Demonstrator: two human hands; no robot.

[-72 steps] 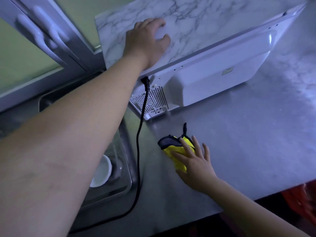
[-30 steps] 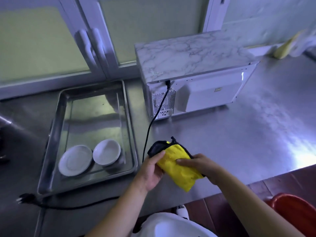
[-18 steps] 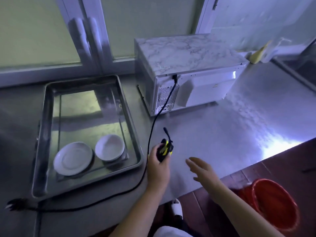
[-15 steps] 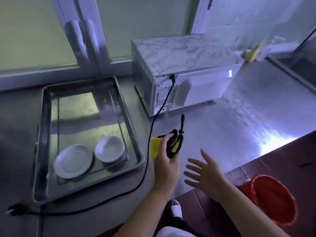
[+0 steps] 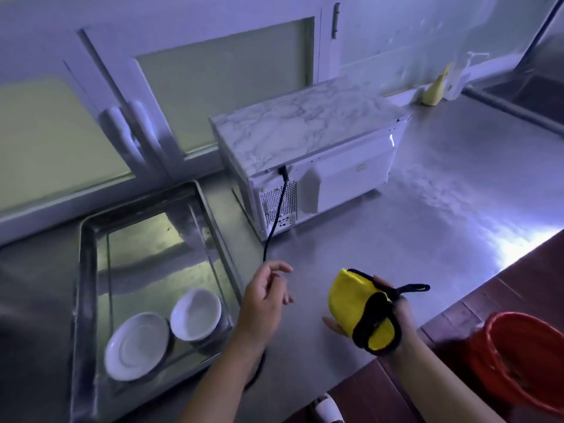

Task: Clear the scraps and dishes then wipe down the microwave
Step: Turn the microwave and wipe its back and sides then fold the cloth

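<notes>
A white microwave (image 5: 341, 175) with a marble-patterned top stands on the steel counter, its back panel and black power cord (image 5: 276, 215) facing me. My right hand (image 5: 393, 315) grips a yellow cloth (image 5: 355, 303) with black trim and a black loop, held just above the counter in front of the microwave. My left hand (image 5: 267, 297) hovers over the counter left of the cloth, fingers loosely curled, holding nothing. A white plate (image 5: 135, 345) and a white bowl (image 5: 195, 314) sit in a steel tray (image 5: 91, 270) at the left.
The steel counter (image 5: 427, 239) spreads to the right of the microwave. A red bucket (image 5: 518, 355) stands on the floor at the lower right. A yellow item (image 5: 433, 91) and a white bottle (image 5: 457, 77) stand by the back wall. Cabinet doors with white handles (image 5: 128, 129) run behind.
The yellow cloth has passed from my left hand to my right hand. My left hand has let go and moved left. The view has tilted up and back from the counter.
</notes>
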